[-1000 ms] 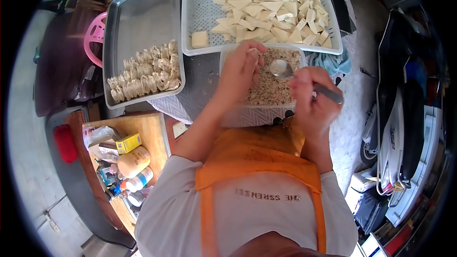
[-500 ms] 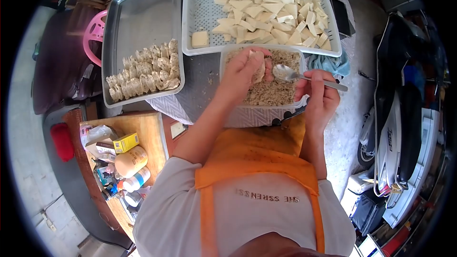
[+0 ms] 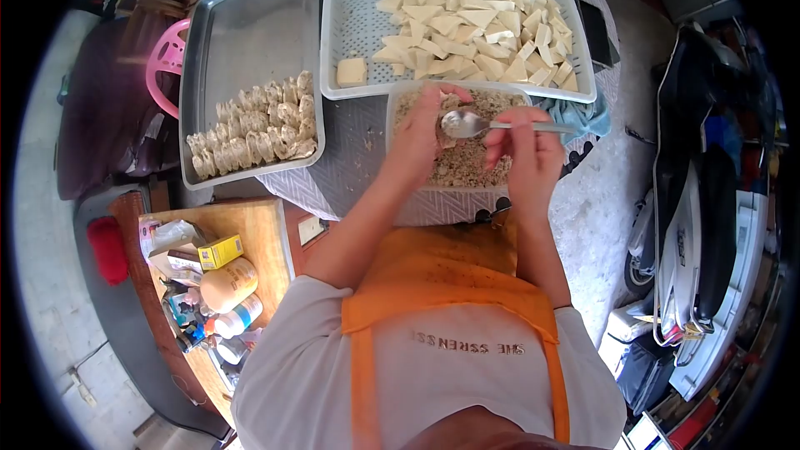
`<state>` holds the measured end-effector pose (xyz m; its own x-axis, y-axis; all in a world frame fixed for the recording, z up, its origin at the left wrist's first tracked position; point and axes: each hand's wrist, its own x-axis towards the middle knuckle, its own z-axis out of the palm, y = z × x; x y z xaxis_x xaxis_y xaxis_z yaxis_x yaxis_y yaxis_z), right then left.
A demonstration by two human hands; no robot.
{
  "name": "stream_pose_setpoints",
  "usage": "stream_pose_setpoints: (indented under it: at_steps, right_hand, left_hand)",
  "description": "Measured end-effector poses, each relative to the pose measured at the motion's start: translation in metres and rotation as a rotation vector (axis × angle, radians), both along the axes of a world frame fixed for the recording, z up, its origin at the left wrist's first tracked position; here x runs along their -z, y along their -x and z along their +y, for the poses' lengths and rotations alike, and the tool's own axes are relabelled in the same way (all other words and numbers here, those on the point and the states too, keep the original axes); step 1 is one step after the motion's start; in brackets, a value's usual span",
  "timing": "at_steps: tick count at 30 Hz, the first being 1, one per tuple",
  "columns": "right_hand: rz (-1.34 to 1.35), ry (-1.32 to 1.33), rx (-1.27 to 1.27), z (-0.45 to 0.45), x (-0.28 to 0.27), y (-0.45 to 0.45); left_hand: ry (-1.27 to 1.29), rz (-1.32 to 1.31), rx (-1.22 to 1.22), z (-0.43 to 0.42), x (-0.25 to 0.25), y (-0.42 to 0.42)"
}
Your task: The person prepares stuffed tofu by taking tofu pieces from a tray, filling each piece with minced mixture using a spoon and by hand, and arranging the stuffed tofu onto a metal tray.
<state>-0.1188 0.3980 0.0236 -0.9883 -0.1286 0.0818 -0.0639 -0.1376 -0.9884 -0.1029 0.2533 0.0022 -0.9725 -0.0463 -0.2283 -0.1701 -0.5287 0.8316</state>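
Note:
My left hand [image 3: 417, 135] is curled round a pale tofu piece [image 3: 451, 102], partly hidden by fingers and spoon. My right hand [image 3: 533, 152] grips the handle of a metal spoon [image 3: 463, 123], whose bowl is right at the tofu in my left palm. Both hands are above a white plastic tub [image 3: 392, 112] of brown minced filling [image 3: 468, 168]. Beyond it, a white perforated tray [image 3: 367, 33] bears a heap of tofu triangles [image 3: 479, 25] and one squarish tofu block [image 3: 351, 72]. To the left, rows of stuffed tofu pieces [image 3: 254, 129] stand in a metal tray [image 3: 250, 29].
A blue cloth [image 3: 587, 117] lies right of the tub. At lower left, a wooden table [image 3: 267, 233] carries bottles and a yellow box [image 3: 221, 252]. A pink chair back [image 3: 167, 58] is beside the metal tray. A scooter [image 3: 692, 242] stands at the right.
My right hand has moved left, bringing the spoon from over the filling to the tofu piece. My left hand has turned slightly, its palm now more toward the spoon.

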Motion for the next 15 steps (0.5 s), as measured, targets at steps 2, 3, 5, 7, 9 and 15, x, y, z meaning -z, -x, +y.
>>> stream_pose_setpoints:
  at_steps: [2, 3, 5, 7, 9, 15]
  right_hand:
    - [-0.073, 0.187, 0.030, -0.001, -0.003, 0.006]
    - [-0.058, 0.131, 0.000, -0.003, -0.003, 0.006]
    - [-0.026, 0.018, -0.054, -0.007, 0.001, 0.004]
    - [-0.025, -0.080, -0.062, -0.003, 0.002, -0.002]
    - [-0.084, -0.023, -0.080, 0.004, 0.004, -0.004]
    - [-0.066, -0.005, 0.065, 0.025, 0.013, 0.002]
  left_hand:
    - [0.063, 0.013, -0.003, 0.000, 0.002, 0.001]
    - [0.072, 0.024, -0.006, 0.001, 0.002, 0.002]
    - [0.045, 0.018, -0.009, 0.000, 0.004, 0.003]
    - [-0.031, -0.015, -0.020, -0.004, 0.004, 0.006]
    - [0.140, 0.002, -0.058, -0.005, 0.003, 0.009]
    - [0.181, 0.112, 0.068, -0.016, 0.002, 0.008]
